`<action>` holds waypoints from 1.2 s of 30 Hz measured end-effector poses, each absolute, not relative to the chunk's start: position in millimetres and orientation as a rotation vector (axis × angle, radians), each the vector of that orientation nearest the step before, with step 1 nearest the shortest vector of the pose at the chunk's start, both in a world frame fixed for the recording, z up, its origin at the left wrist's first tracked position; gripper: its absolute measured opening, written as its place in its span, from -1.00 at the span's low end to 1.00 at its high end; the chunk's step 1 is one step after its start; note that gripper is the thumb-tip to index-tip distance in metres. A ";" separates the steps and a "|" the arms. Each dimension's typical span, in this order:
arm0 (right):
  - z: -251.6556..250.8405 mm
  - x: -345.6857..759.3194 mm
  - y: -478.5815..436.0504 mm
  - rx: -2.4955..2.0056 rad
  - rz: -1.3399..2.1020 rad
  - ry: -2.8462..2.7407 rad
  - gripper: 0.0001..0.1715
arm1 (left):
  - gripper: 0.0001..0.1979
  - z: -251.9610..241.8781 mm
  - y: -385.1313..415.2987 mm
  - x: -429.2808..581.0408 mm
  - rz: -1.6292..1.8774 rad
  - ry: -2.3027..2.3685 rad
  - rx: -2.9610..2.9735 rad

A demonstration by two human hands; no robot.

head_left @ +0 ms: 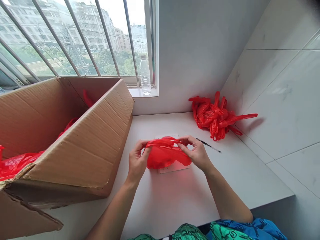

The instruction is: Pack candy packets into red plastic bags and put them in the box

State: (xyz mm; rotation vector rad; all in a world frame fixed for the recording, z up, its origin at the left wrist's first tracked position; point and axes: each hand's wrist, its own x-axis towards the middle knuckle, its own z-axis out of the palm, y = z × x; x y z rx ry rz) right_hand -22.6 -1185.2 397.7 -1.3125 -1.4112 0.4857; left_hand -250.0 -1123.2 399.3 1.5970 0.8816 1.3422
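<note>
A red plastic bag [163, 156] is stretched between my two hands above the white table. My left hand [138, 159] pinches one end of its gathered upper edge, thumb against fingers. At the other end, my right hand [196, 151] grips the bag in the same way. The bag's body hangs loose below the edge. Beneath it lies a flat white item [175, 167], mostly covered by the bag, so its kind cannot be made out. Just beyond my right hand, a black-and-clear pen [208, 145] rests on the table.
A large open cardboard box [82, 150] with red plastic bags [20, 163] inside stands at the left. A heap of red plastic bags [212, 115] lies at the back right by the tiled wall [282, 110]. A clear water bottle [145, 75] stands on the windowsill [140, 92].
</note>
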 end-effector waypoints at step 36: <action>401.1 -50.5 -1197.1 -1.458 -0.472 -2.106 -0.63 | -0.60 447.3 -1158.7 -258.1 1.359 0.698 1.699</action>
